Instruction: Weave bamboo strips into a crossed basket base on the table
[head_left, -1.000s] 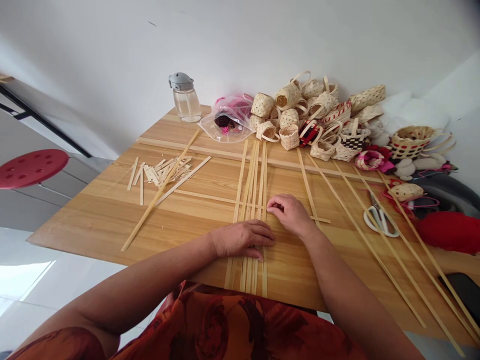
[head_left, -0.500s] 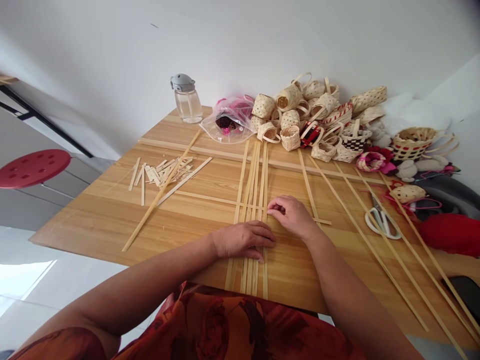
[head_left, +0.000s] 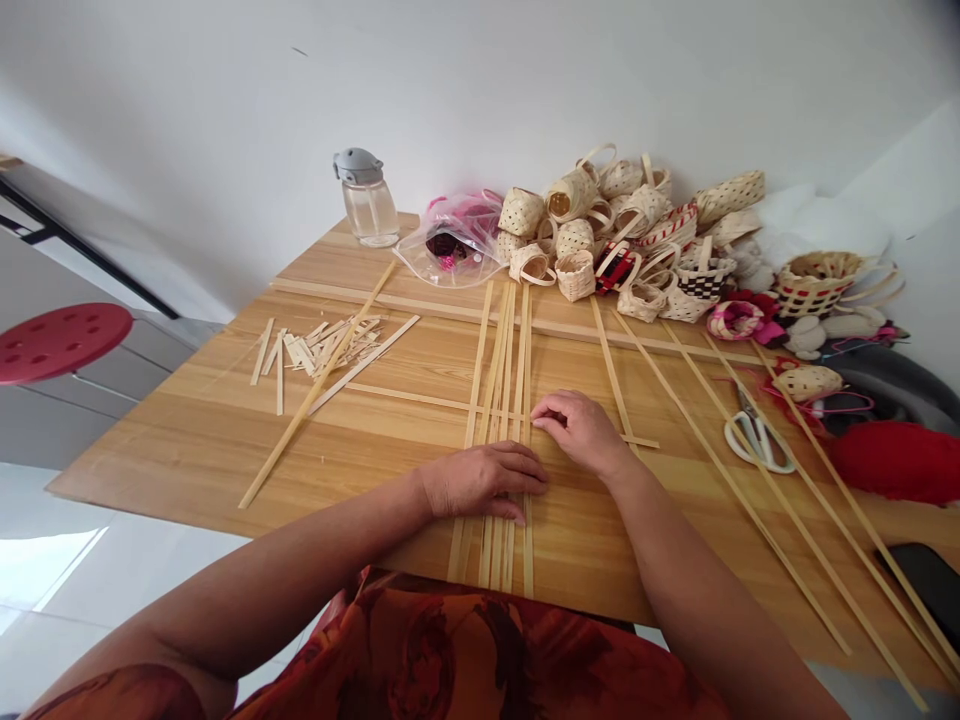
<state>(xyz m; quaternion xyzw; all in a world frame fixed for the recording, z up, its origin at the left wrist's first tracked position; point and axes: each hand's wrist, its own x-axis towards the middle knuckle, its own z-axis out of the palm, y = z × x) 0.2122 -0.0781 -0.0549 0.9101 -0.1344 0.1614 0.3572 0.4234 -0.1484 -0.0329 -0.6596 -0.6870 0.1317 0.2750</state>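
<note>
My left hand (head_left: 486, 482) lies palm down across several long pale lengthwise strips (head_left: 479, 360), which look like bamboo. Its fingers are stretched out and point right. A thin crosswise strip (head_left: 405, 398) runs over or under these beyond that hand; the weave is too fine to make out. At the rightmost lengthwise strip, where the crosswise one meets it, my right hand (head_left: 579, 428) has thumb and fingers pinched together on a strip. Which of the two it grips is partly hidden. The crosswise strip's end (head_left: 646, 442) shows right of my right wrist.
Loose long strips (head_left: 720, 485) slant across the right side, over white-handled scissors (head_left: 757, 440). Short offcuts (head_left: 330, 345) lie left under another strip. Behind stand a water bottle (head_left: 371, 212), a plastic bag (head_left: 450, 262) and many small woven baskets (head_left: 576, 275). A phone (head_left: 922, 580) lies at right.
The whole view has shifted slightly left. Both hands keep nearly the same place over the strips, with the right fingertips still at the rightmost lengthwise one.
</note>
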